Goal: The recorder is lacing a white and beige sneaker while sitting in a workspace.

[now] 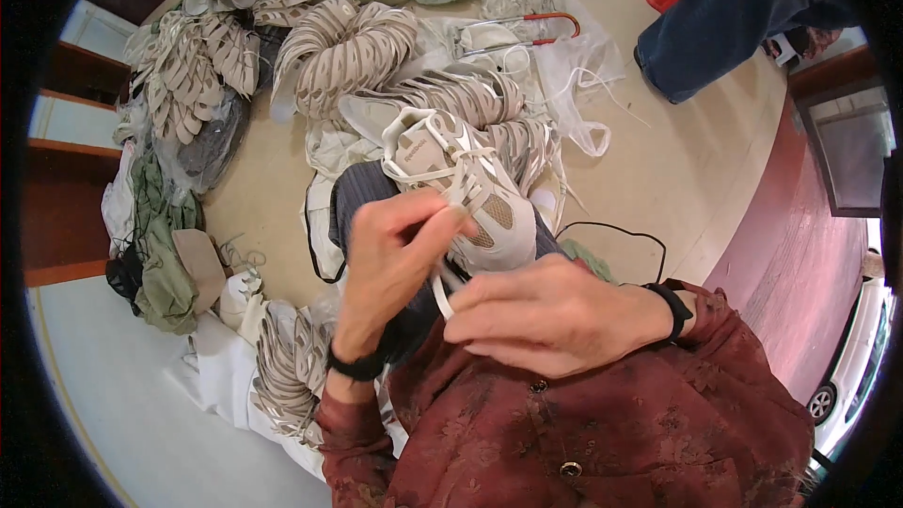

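On my lap rests a beige and white sneaker upper (pixel 503 226), its toe toward me, with a pale shoelace (pixel 442 293) threaded through its front. My left hand (pixel 400 249) pinches the lace at the lacing, thumb against the forefinger. To the right and nearer to me, my right hand (pixel 555 315) is closed on the same lace, just below the toe. Its fingertips are partly hidden. Dark bands circle both wrists.
Bundles of shoe uppers (pixel 348 56) lie on the floor ahead, beside clear plastic bags (pixel 574 47) and a red-handled metal tool (pixel 555 19). Another bundle (pixel 287 367) sits at my left, near green cloth (pixel 165 273). A person's jeans-clad leg (pixel 715 28) stands at the far right.
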Demonstrator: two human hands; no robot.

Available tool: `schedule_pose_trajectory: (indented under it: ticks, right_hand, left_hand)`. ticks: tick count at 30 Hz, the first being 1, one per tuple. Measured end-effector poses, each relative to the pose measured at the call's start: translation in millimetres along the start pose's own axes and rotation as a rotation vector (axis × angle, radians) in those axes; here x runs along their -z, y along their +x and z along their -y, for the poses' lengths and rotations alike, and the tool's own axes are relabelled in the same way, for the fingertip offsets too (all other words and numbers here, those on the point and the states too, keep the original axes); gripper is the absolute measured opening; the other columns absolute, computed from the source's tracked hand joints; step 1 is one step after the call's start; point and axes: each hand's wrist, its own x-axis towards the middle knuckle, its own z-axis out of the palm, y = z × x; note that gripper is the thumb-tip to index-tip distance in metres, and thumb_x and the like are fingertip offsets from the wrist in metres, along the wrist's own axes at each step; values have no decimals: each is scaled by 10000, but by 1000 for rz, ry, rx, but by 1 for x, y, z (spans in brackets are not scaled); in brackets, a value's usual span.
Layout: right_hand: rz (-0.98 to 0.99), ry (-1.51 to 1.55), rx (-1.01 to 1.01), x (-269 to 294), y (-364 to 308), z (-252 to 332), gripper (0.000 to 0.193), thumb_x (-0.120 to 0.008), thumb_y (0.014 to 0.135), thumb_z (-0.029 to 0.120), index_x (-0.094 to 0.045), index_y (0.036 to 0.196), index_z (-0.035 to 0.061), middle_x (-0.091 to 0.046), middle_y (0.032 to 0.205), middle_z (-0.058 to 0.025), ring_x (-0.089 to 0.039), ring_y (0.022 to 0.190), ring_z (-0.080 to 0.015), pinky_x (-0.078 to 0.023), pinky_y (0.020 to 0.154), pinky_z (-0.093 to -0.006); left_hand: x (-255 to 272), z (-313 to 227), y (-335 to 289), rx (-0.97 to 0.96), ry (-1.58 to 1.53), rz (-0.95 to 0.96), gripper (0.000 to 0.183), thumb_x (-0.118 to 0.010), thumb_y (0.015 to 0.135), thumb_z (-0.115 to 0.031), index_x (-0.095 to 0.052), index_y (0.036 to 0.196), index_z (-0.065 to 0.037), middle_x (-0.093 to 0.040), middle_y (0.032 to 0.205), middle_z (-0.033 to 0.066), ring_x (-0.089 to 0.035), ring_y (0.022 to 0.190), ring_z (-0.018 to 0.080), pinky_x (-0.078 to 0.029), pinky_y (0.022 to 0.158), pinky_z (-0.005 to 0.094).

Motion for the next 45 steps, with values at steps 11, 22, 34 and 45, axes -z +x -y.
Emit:
schedule_pose_trajectory:
  ticks: [11,22,34,45]
  right_hand:
    - [-340,389,-670,38,-19,-53,109,-619,920,77,-675,960,-8,-645,790,7,-561,627,-32,-449,529,-213]
    - [-347,128,-496,27,-12,-99,157,-595,920,38,-657,1061,11,-614,737,-6,-554,595,-42,-428,530,-219]
    - [-176,375,-409,43,43,-99,227,-569,962,170,-644,808,22,-592,659,3,-513,507,-19,-394,461,-203]
    - [-65,-291,-57,51,38,-134,136,-639,850,19,-616,984,9,-643,878,-64,-621,707,-152,-493,609,-300]
  left_hand:
    - [78,-51,-115,-533,-318,85,367,-674,888,-289,-656,566,-113,-504,675,-2,-451,646,114,-356,556,293]
    - [47,-43,-134,-686,-328,-89,230,-611,950,-265,-672,841,-72,-530,742,-1,-477,631,107,-365,566,255]
    - [36,-17,-128,-602,-513,-345,303,-596,940,-241,-567,672,-104,-519,681,7,-471,716,108,-346,615,278]
    - [199,49,-96,-264,-655,-576,304,-558,1002,-269,-661,1096,2,-637,932,21,-596,846,89,-472,739,194]
